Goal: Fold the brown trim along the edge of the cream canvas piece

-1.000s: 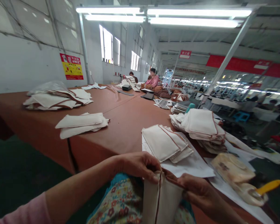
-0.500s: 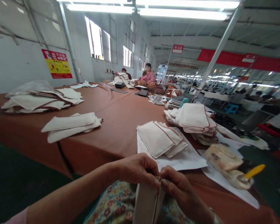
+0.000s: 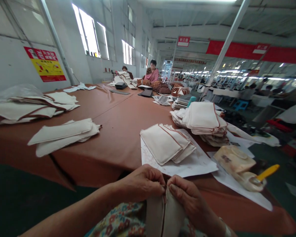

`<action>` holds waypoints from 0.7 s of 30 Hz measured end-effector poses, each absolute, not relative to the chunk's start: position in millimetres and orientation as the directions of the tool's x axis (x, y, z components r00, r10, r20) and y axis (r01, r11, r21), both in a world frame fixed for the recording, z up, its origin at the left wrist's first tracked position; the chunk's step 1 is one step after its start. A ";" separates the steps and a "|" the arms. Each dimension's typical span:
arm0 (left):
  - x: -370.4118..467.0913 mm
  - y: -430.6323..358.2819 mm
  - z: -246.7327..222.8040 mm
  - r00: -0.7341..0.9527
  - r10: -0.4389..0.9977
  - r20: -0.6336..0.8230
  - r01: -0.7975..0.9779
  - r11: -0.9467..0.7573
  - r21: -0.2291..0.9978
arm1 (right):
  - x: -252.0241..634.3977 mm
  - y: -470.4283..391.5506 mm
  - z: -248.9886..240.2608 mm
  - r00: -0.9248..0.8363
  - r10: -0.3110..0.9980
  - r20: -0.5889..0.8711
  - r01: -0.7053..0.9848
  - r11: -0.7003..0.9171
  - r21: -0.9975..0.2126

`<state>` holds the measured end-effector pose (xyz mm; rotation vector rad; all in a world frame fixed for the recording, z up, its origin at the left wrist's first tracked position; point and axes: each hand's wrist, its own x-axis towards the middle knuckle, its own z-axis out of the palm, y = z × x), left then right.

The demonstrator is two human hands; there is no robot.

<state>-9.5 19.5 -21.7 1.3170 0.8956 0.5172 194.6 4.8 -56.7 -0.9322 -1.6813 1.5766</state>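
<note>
Down at the bottom edge, both hands are meeting on a cream cloth piece (image 3: 164, 215) that is standing upright over a floral lap (image 3: 123, 220), just short of the near edge of the brown table (image 3: 118, 131). The left hand (image 3: 141, 182) is curling shut with its fingertips pinched on the top of the piece, and the right hand (image 3: 187, 197) is pinching the same top edge from the other side, so the two sets of fingertips are touching each other there. A dark seam is running down the middle of the piece between them. Just beyond the hands, a small stack (image 3: 166, 143) of cream pieces with brown trim is lying on a white sheet (image 3: 199, 164). To the right of that sheet a tan pad (image 3: 234, 159) and a tool with a yellow handle (image 3: 267, 172) are resting on another white sheet. Farther back on the right a taller stack (image 3: 203, 118) is sitting, and on the left two flatter piles (image 3: 61, 133) (image 3: 32, 107) are lying well apart from the hands. At the far end of the table a person in pink (image 3: 151, 74) is sitting among more cloth
</note>
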 end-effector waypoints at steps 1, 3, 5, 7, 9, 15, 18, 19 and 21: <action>-9.1 19.8 -22.9 0.570 0.780 -0.257 0.165 0.197 0.966 | 196.5 6.3 -56.8 -0.538 0.843 -0.004 0.089 0.052 -0.995; -8.1 20.3 -24.0 0.554 0.794 -0.252 0.208 0.161 0.965 | 200.5 9.1 -58.5 -0.537 0.844 0.016 0.118 0.093 -0.989; -6.6 20.8 -23.2 0.542 0.800 -0.256 0.264 0.127 0.956 | 203.8 11.4 -61.1 -0.532 0.846 0.025 0.136 0.115 -0.984; -4.2 20.8 -21.1 0.533 0.808 -0.251 0.309 0.090 0.947 | 205.4 12.9 -62.8 -0.524 0.852 0.021 0.131 0.105 -0.986; -1.4 20.3 -19.0 0.528 0.816 -0.235 0.338 0.052 0.940 | 205.0 13.4 -62.2 -0.511 0.859 0.028 0.113 0.100 -0.989; 3.1 17.9 -18.6 0.519 0.826 -0.219 0.327 0.045 0.944 | 198.9 11.7 -53.1 -0.547 0.837 0.021 0.037 0.049 -0.998; 3.0 17.0 -18.9 0.507 0.828 -0.238 0.310 0.083 0.947 | 197.4 11.9 -52.6 -0.528 0.849 0.029 0.041 0.059 -0.997; 3.1 16.7 -18.9 0.500 0.830 -0.245 0.300 0.099 0.949 | 197.0 12.0 -53.6 -0.518 0.855 0.025 0.033 0.050 -0.998; 4.0 16.4 -19.4 0.485 0.841 -0.242 0.261 0.125 0.957 | 195.9 11.7 -56.8 -0.503 0.864 -0.013 -0.003 -0.016 -1.000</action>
